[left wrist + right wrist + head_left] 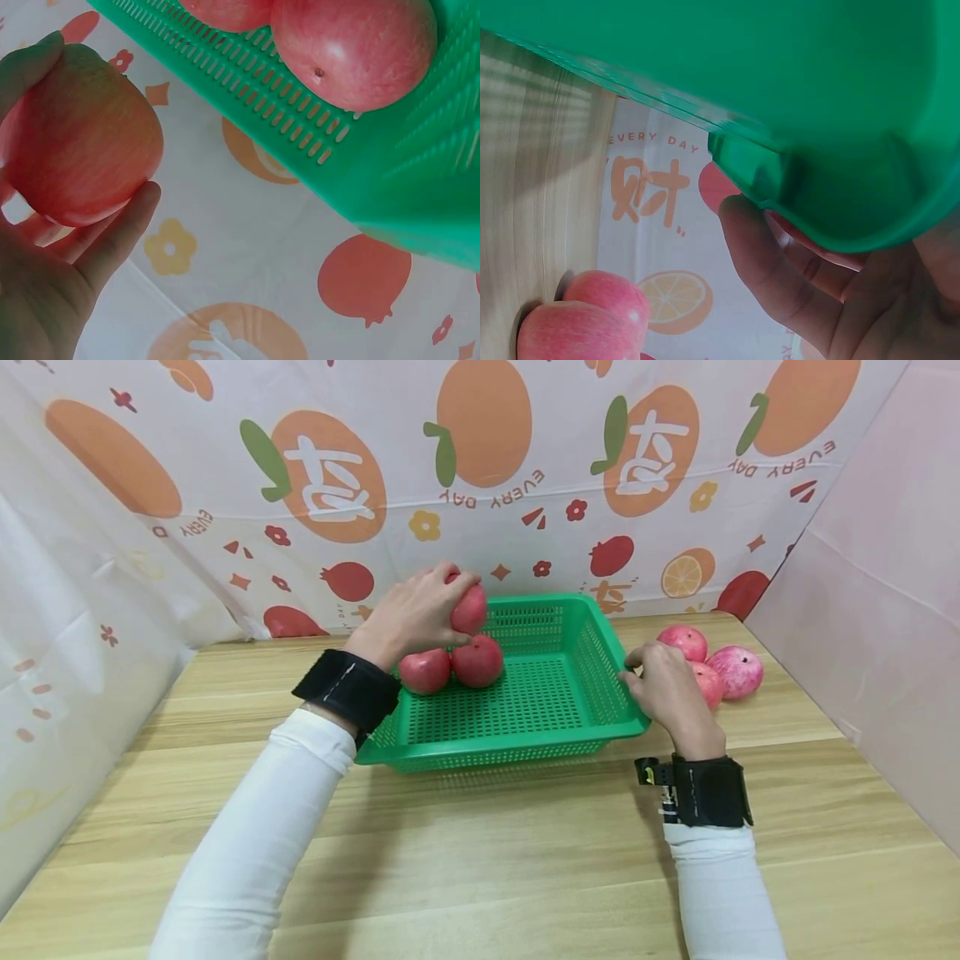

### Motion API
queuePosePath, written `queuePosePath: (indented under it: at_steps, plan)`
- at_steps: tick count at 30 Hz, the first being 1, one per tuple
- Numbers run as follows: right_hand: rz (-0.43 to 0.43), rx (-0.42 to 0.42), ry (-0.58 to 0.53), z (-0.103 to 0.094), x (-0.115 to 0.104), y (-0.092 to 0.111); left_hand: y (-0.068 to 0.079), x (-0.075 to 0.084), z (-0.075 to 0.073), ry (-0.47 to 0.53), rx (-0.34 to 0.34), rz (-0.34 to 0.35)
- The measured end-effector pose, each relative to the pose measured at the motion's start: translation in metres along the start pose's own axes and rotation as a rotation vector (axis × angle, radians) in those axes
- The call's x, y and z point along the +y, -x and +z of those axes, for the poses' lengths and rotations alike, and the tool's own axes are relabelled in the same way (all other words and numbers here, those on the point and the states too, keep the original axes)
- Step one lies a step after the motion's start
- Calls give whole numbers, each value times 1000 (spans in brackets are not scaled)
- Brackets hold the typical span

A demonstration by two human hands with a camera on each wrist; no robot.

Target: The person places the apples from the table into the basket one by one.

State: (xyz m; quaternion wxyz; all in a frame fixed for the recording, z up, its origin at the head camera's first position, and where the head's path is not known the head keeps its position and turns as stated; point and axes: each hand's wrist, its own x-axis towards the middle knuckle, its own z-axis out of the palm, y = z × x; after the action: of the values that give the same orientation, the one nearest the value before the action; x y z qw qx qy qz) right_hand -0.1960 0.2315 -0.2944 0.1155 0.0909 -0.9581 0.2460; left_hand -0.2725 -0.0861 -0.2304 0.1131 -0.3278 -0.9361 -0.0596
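Note:
My left hand [416, 612] grips a red apple [471, 610] over the back left part of a green plastic basket [502, 745]. In the left wrist view, fingers and thumb spread round this apple [86, 142]. Two more apples lie side by side inside the basket at its left end, one [425, 672] partly behind my wrist and the other [478, 662] just below the held apple. At the basket's right end my right hand [667, 689] holds the rim [855, 244], its fingers curled under the edge in the right wrist view.
Three apples sit close together on the wooden table [480, 860] right of the basket: a mottled pink one [737, 672], one behind [684, 642] and one partly hidden by my right hand [708, 683]. A fruit-printed cloth [405, 468] hangs behind, with pale cloth at both sides.

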Motion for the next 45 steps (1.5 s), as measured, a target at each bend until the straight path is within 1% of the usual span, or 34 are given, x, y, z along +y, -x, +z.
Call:
queuePosePath:
  at_steps: [6, 8, 13, 16, 21, 27, 31, 37, 45]
  plan:
    - [-2, 0, -4, 1, 0, 0, -2, 5, 2, 29, 1, -5]
    - [-1, 3, -3, 1, 0, 0, -4, 6, 3, 8, 3, 1]
    - [5, 7, -1, 0, 0, 0, -7, 9, 7, -90, -12, 14]
    - [8, 5, -1, 0, 0, 0, -9, 10, 9, -114, -19, 28]
    - [4, 5, 4, 0, 0, 1, -14, 14, 13, -106, -21, 49]
    - [3, 3, 5, 1, 0, 1, -21, 20, 18, -47, -67, 39]
    - [6, 0, 4, 1, 0, 1, -24, 24, 21, -29, -80, 38]
    - [11, 0, 4, 0, 0, 1, -28, 28, 25, -34, -82, 54]
    - [8, -1, 0, 0, 0, 0, -34, 34, 32, -66, -67, 97]
